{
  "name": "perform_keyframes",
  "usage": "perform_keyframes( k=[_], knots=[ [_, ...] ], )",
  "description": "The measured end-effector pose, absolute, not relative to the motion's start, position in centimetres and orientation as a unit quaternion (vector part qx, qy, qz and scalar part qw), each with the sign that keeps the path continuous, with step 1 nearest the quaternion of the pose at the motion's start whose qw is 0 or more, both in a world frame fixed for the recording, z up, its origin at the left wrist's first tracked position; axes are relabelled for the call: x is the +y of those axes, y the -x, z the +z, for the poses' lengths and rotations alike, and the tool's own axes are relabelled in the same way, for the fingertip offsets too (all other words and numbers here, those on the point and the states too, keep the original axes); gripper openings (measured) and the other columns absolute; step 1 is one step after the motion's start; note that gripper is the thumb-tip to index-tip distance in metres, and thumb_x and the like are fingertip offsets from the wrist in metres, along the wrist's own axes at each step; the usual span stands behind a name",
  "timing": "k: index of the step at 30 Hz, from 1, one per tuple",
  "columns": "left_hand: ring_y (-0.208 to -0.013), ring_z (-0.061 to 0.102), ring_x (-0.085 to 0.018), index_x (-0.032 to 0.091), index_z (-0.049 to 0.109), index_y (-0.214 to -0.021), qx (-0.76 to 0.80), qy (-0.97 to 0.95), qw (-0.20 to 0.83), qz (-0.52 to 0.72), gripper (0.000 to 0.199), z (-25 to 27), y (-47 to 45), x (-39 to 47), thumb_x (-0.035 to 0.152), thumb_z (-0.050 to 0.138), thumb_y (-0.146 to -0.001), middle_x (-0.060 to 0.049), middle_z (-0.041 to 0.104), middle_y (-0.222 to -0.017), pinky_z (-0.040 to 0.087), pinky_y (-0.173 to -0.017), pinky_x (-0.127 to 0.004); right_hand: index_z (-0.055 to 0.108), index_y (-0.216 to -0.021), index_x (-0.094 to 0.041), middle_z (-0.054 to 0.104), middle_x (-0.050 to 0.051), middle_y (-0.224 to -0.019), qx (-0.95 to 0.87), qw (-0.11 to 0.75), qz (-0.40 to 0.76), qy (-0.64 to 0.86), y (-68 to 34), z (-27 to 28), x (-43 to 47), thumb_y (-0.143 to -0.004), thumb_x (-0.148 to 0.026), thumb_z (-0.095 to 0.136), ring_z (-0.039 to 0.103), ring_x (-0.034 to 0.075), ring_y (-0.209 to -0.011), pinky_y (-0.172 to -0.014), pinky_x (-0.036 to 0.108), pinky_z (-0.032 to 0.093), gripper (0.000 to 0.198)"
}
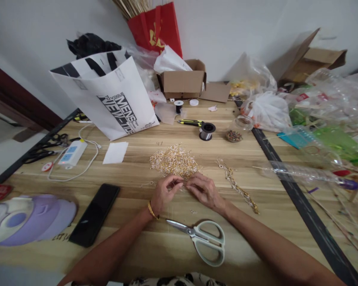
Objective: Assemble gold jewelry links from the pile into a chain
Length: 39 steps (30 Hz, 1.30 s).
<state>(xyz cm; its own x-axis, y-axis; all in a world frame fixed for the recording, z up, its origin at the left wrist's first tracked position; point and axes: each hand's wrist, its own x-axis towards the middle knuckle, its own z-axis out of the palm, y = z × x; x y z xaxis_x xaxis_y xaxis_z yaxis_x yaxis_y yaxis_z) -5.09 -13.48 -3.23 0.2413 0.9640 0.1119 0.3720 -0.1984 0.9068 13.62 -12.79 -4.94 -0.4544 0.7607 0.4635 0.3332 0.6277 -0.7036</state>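
My left hand point(166, 193) and my right hand point(205, 190) meet at the near edge of a pile of small gold and clear beads point(175, 159). Both hands are closed, with fingertips pinched together. Whatever lies between the fingers is too small to make out. A gold bracelet point(151, 210) circles my left wrist. Just below my hands, scissors with pale handles point(201, 239) rest on the wooden table point(247, 246). A few tiny metal bits point(193, 212) lie between the scissors and my right hand. To the right is a bundle of gold and silver chains point(241, 190).
Behind the beads are a wire spool point(207, 131), a cutter knife point(191, 122) and an open jar of beads point(235, 135). A black phone point(94, 214) and a power strip point(73, 153) lie left. A white paper bag point(107, 95) stands behind them; plastic bottles point(304, 172) crowd the right.
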Motion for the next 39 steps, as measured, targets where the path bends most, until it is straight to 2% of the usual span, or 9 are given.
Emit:
perform_keyframes(
  k=[2,7,15,20,26,34,39],
  knots=[
    [-0.079,0.06,-0.015,0.016,0.064,-0.088,0.501,-0.684,0.374,0.376,0.014,-2.7,5.6,-13.2,0.024,0.056,-0.082,-0.005,0.066,-0.087,0.047,-0.071,-0.025,0.061,-0.083,-0.017,0.06,0.006,-0.079,-0.797,0.412,0.276,0.346,-13.6,-4.9,-12.7,-0.09,-0.024,0.05,0.055,0.016,-0.073,-0.065,0.027,0.044,0.014],
    [-0.076,0.059,-0.015,0.017,0.065,-0.08,0.506,-0.706,0.323,0.375,0.013,-1.8,6.7,-12.3,0.025,0.056,-0.081,-0.004,0.067,-0.081,0.047,-0.069,-0.025,0.061,-0.081,-0.017,0.059,0.004,-0.071,-0.762,0.425,0.31,0.378,-13.8,-5.3,-12.5,-0.089,-0.028,0.052,0.054,0.015,-0.065,-0.059,0.025,0.043,0.016],
    [-0.081,0.057,-0.017,0.017,0.065,-0.083,0.448,-0.761,0.341,0.322,0.015,-2.2,6.0,-12.8,0.03,0.058,-0.081,-0.006,0.065,-0.084,0.045,-0.076,-0.03,0.062,-0.081,-0.017,0.06,0.005,-0.072,-0.768,0.42,0.329,0.353,-13.6,-4.9,-12.6,-0.089,-0.032,0.052,0.055,0.015,-0.067,-0.061,0.026,0.044,0.019],
    [-0.082,0.055,-0.018,0.017,0.065,-0.079,0.426,-0.78,0.321,0.327,0.011,-2.2,5.3,-13.1,0.027,0.06,-0.08,-0.006,0.064,-0.081,0.041,-0.079,-0.032,0.061,-0.082,-0.017,0.06,0.005,-0.075,-0.786,0.415,0.324,0.325,-13.5,-4.7,-12.8,-0.09,-0.029,0.051,0.055,0.015,-0.07,-0.064,0.027,0.044,0.018],
    [-0.077,0.054,-0.018,0.017,0.062,-0.07,0.428,-0.783,0.311,0.327,0.021,-2.4,5.2,-13.0,0.029,0.053,-0.085,-0.006,0.062,-0.074,0.041,-0.08,-0.034,0.061,-0.083,-0.016,0.06,0.005,-0.075,-0.801,0.403,0.308,0.319,-13.5,-5.0,-12.7,-0.09,-0.03,0.05,0.056,0.015,-0.069,-0.063,0.026,0.045,0.018],
    [-0.077,0.053,-0.018,0.016,0.062,-0.073,0.431,-0.783,0.304,0.329,0.017,-2.8,5.3,-12.9,0.024,0.053,-0.085,-0.005,0.062,-0.075,0.04,-0.077,-0.032,0.06,-0.082,-0.017,0.059,0.005,-0.074,-0.798,0.399,0.302,0.337,-13.5,-5.0,-12.8,-0.09,-0.026,0.05,0.054,0.015,-0.068,-0.062,0.026,0.043,0.015],
    [-0.082,0.052,-0.019,0.017,0.064,-0.078,0.44,-0.806,0.259,0.3,0.01,-3.3,5.4,-12.8,0.019,0.055,-0.083,-0.005,0.062,-0.079,0.041,-0.079,-0.033,0.059,-0.08,-0.017,0.056,0.003,-0.07,-0.767,0.409,0.311,0.384,-13.5,-4.9,-12.8,-0.089,-0.027,0.051,0.051,0.014,-0.062,-0.056,0.024,0.041,0.016]
  ],
)
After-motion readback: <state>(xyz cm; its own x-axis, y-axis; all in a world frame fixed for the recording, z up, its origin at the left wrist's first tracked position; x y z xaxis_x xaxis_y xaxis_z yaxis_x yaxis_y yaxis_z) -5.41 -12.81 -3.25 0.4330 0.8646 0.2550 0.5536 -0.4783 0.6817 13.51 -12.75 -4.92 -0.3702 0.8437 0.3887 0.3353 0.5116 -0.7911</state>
